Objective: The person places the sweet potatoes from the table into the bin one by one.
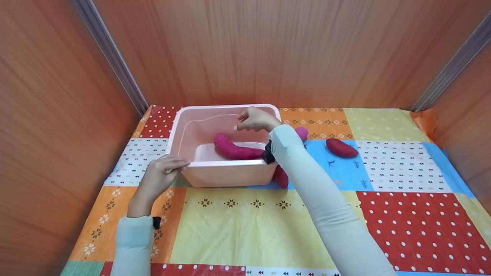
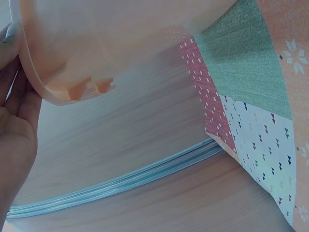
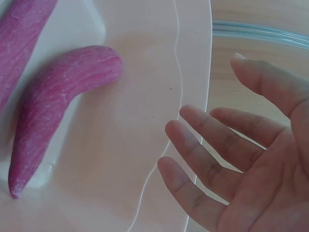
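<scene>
My left hand (image 1: 160, 174) grips the rim of a pink plastic bin (image 1: 226, 174) at its near left corner; in the left wrist view the fingers (image 2: 29, 104) lie at the bin's edge. Over the bin is my right hand (image 1: 256, 119), empty, with fingers spread and slightly bent in the right wrist view. Below it, a curved magenta sweet potato (image 1: 236, 150) lies on the bin floor. The right wrist view shows this curved sweet potato (image 3: 63, 92) and a second sweet potato (image 3: 24, 41) beside it, cut off by the frame.
Right of the bin lie a dark red sweet potato (image 1: 341, 148), a pink one (image 1: 302, 133) partly behind my right sleeve, and another (image 1: 281, 177) against the bin's near right corner. A patchwork-print cloth (image 1: 253, 230) covers the table. Wood-grain panels (image 1: 268, 53) enclose the back and sides.
</scene>
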A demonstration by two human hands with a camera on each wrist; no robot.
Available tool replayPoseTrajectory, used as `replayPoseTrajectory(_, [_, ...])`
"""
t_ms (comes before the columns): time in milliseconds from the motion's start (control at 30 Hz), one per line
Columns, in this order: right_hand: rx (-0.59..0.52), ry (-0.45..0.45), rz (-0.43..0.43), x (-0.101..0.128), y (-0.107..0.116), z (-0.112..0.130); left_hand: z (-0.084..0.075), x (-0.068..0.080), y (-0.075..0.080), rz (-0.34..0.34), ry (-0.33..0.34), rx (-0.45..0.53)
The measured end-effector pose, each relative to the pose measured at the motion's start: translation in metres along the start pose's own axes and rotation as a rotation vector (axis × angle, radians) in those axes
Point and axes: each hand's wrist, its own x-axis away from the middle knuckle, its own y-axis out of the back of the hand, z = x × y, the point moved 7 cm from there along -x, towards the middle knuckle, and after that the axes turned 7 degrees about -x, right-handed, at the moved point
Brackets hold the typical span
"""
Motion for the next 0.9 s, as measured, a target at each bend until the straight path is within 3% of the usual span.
replayPoseTrajectory(900, [-0.004, 0.022, -0.088, 0.016, 0.042, -0.014, 0.001, 0.001, 0.000, 0.007, 0.032, 0.015])
